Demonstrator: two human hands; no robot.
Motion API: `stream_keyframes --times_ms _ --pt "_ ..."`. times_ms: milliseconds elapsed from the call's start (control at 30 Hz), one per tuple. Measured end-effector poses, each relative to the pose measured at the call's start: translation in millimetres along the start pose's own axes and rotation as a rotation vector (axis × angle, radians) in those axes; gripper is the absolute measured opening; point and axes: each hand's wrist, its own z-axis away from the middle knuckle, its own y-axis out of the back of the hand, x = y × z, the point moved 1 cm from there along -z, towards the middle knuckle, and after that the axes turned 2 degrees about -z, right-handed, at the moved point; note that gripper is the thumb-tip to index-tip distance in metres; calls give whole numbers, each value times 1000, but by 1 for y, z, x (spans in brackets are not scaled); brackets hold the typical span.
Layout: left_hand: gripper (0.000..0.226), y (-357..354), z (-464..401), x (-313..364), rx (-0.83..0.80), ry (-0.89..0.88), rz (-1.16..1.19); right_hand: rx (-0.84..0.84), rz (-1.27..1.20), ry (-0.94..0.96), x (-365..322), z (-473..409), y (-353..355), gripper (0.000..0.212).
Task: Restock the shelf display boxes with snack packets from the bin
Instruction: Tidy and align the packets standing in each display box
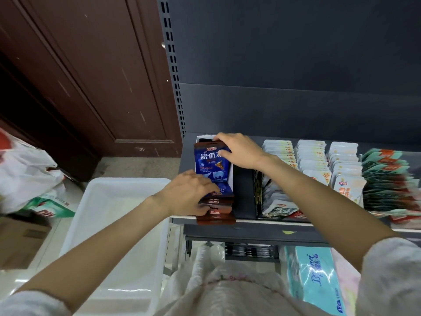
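A blue snack packet (210, 164) with white Chinese lettering, a brown band across its top and a pale polar-bear drawing near its bottom stands upright at the left end of the shelf (246, 190). It sits in a white display box (230, 176), whose rim shows behind and to the right of it. The right hand (239, 151) pinches the packet's top right corner, thumb on the printed face and fingers curled over the top edge. In front of it, a row of like packets (216, 208) leans toward the shelf's front lip, showing brown top bands and blue faces. The left hand (190, 192) rests on this row with fingers curled over the packets' tops, thumb at the side.

To the right stand a dark display box (258, 197) of dark and white packets, 3 rows of white packets (312, 158), then a row of mint-green and red ones (385, 179). Left of the shelf, lower down, sits the white plastic bin (118, 224). Beneath the shelf lies a teal tissue pack (314, 277). White plastic bags (25, 169) lie at the far left before a brown wooden door (91, 76).
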Motion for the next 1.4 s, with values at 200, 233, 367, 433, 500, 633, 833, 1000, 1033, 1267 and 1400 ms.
stream_keyframes --times_ms 200,233,367,433,500,633,833,1000,1033,1267,1400 --pt "64 -7 -7 1 197 76 -179 0 -11 -7 -2 2 3 38" --pt "64 -10 -8 1 232 67 -167 0 -19 -7 -3 3 3 38" --pt "54 -9 -11 -2 375 118 -106 12 -72 -21 -2 3 4 31" --pt "43 -1 -17 -10 437 176 -26 29 -111 -38 0 2 4 27" --pt "33 8 -24 -19 480 249 55 32 -150 -61 2 -1 7 25" --pt "49 8 -28 -31 470 288 -30 -1 -251 -93 3 0 21 45" --pt "38 9 -11 -21 570 356 163 55 -134 -73 -3 34 23 46" --pt "62 2 18 0 148 183 231 40 8 -16 -17 65 5 52" --pt "68 -5 19 -1 110 197 159 50 48 -20 -17 65 -1 54" --pt "39 -18 -11 -10 338 446 84 331 41 -139 -7 34 -7 52" --pt "34 -21 -24 -8 294 351 69 387 110 -73 -4 14 -4 35"
